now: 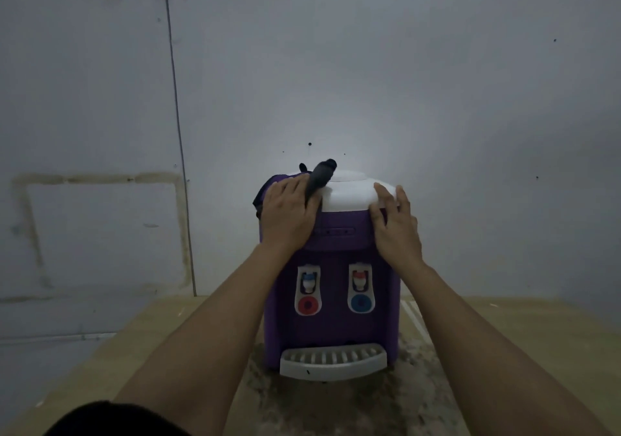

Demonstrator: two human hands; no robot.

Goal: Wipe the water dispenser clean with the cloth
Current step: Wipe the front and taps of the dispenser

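Both forearms reach to 12 o'clock. Left hand (pixel 289 213) presses dark cloth (pixel 319 177) onto water dispenser (pixel 331 301); right hand (pixel 396 220) lies flat, fingers straight. No legible writing. Wooden table (pixel 504 341), grey wall (pixel 369 66).

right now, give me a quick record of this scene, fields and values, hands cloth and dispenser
dispenser: purple water dispenser with white top, upright on a wooden table
cloth: dark cloth on the top's left side, partly under the left hand
left hand: left hand presses the cloth against the top's left edge
right hand: right hand rests flat on the top's right corner, fingers straight
taps: two taps on the front
drip tray: grey tray at the base
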